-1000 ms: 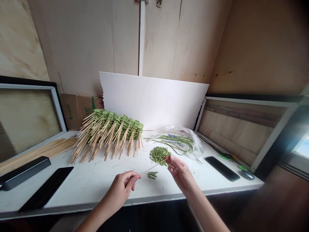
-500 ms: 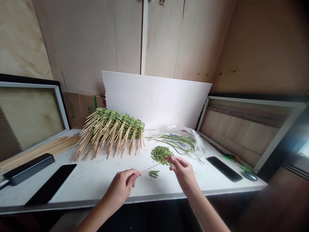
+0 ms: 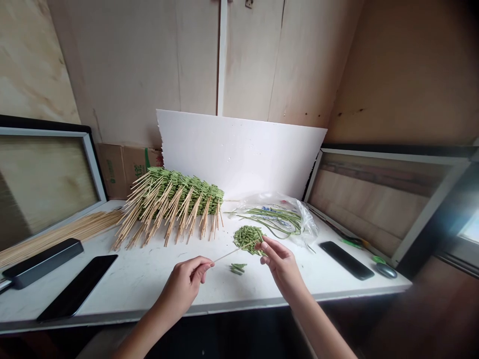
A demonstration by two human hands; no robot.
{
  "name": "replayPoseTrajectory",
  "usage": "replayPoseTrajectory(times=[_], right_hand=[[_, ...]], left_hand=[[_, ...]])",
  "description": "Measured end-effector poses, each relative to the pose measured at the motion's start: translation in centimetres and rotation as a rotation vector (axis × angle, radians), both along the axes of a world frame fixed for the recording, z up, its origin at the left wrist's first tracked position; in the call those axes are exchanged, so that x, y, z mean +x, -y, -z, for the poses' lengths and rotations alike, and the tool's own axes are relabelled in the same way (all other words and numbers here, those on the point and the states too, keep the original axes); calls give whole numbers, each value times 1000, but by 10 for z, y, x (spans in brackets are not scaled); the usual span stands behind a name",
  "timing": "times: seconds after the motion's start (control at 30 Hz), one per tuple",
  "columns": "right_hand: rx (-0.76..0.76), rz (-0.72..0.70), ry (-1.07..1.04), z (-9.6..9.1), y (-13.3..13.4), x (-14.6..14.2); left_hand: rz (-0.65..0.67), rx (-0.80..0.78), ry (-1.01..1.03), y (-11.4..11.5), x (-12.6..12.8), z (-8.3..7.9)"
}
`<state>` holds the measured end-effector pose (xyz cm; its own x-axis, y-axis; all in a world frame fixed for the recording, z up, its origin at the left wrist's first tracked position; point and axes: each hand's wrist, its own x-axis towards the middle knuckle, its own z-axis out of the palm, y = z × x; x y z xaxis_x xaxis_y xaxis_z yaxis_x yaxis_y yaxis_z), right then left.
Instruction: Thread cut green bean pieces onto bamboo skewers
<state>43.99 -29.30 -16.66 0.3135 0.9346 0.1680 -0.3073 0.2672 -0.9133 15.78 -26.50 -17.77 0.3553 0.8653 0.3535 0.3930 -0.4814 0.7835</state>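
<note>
My left hand (image 3: 190,276) is closed in a pinch on the end of a thin bamboo skewer (image 3: 226,255), which points right and slightly away from me. Its far end lies in front of the pile of short cut green stems (image 3: 247,238). At the pile's right edge, the thumb and fingers of my right hand (image 3: 280,264) are pinched together; whatever they hold blends with the green pieces behind. A few loose cut stems (image 3: 237,269) lie between my hands. Beyond my left hand is a big stack of skewers threaded with green stems (image 3: 187,194), bare ends towards me.
Bare skewers (image 3: 75,229) lie at the left, near a dark grey box (image 3: 45,262) and a black phone-like slab (image 3: 78,286). A clear plastic bag (image 3: 309,224) with long green stems (image 3: 277,219) lies behind the pile. At right are a black phone (image 3: 346,260) and a mouse (image 3: 386,270).
My left hand has drawn slightly left with the skewer. The skewer reached towards my right fingertips before; a gap now shows between them. My right hand stays by the pile.
</note>
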Motion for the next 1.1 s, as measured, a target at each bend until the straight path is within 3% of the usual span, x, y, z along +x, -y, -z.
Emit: replayPoseTrajectory(times=[0.2, 0.47, 1.1], right_hand=[[-60, 49, -139, -6, -1, 4], [-34, -113, -231, 4, -2, 1], [-20, -91, -185, -3, 1, -3]], left_hand=[[13, -8, 2, -1, -3, 1], [39, -13, 3, 0, -2, 4], [75, -10, 0, 2, -1, 5]])
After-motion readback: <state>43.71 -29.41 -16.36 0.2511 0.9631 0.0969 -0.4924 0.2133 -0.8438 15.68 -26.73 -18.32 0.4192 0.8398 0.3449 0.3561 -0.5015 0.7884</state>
